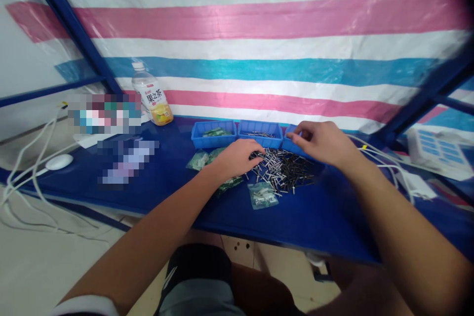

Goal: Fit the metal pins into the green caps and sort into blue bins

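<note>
My left hand (239, 157) is at the left edge of a loose pile of small, thin silver and black metal pieces (276, 168). Its thumb and fingers are curled toward each other; whatever they hold is too small to make out. Over the right blue bin (291, 144) hovers my right hand (322, 142), thumb and forefinger nearly meeting, their contents hidden. The middle blue bin (261, 133) contains some thin metal pieces, and the left blue bin (214, 134) contains green-tinted packets. In front of the pile lies a small clear packet (262, 195) with pale pieces inside.
More green-tinted packets (200, 159) lie beside and beneath my left forearm. A drink bottle (153, 96) stands at the back left, near a white spoon-shaped object (59, 161) and white cables. At the right are a power strip (416, 185) and a white-and-blue box (439, 150).
</note>
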The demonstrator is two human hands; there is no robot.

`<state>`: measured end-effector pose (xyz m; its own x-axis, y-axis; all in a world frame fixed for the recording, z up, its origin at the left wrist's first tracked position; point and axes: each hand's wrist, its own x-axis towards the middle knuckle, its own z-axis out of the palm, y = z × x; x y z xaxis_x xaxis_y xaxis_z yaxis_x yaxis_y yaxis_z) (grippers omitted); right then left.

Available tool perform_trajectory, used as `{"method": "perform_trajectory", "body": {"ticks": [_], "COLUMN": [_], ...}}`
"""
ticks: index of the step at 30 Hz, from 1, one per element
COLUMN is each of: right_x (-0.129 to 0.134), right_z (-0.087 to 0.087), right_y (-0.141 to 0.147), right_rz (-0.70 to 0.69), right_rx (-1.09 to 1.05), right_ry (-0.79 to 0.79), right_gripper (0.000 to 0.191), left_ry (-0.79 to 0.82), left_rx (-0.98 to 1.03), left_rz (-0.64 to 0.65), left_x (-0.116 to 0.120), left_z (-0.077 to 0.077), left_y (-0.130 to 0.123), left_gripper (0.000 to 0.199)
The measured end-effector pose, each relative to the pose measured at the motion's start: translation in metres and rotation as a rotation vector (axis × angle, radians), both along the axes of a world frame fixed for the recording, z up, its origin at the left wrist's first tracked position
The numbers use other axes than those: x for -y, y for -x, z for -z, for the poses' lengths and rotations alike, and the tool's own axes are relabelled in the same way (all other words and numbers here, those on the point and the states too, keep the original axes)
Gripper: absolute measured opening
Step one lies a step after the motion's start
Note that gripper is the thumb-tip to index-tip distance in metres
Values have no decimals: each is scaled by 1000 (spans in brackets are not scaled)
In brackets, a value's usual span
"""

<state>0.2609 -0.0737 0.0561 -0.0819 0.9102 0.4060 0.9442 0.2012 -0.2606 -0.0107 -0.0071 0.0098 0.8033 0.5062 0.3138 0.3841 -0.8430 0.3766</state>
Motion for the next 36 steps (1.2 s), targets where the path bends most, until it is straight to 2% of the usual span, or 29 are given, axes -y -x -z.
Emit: {"method": "perform_trajectory", "body": {"ticks": [3,5,8,13,23,36], "right_x": [2,1,0,-3,-7,-3], "right_z": [5,10,19,26,31,32], "right_y": [8,10,11,13,14,23], "right_rz": [-224,-262,-255,-299,-251,-169], "right_rx": [57,155,255,298,298,320], "right_ry": [119,137,142,177,184,160], "right_gripper": [24,21,20,21,24,19], "left_ry": [-10,-5,6,5,-10,-7], "left_rx": [9,3,0,6,22,30], "left_rz": [-11,-18,-23,-33,-43,-45], "left_x": [0,1,2,3,1,3], "left_z": [0,0,-1,-3,1,-2], "left_y": [0,0,0,-1,-2,-2], "left_gripper": [26,27,27,26,26,24]}}
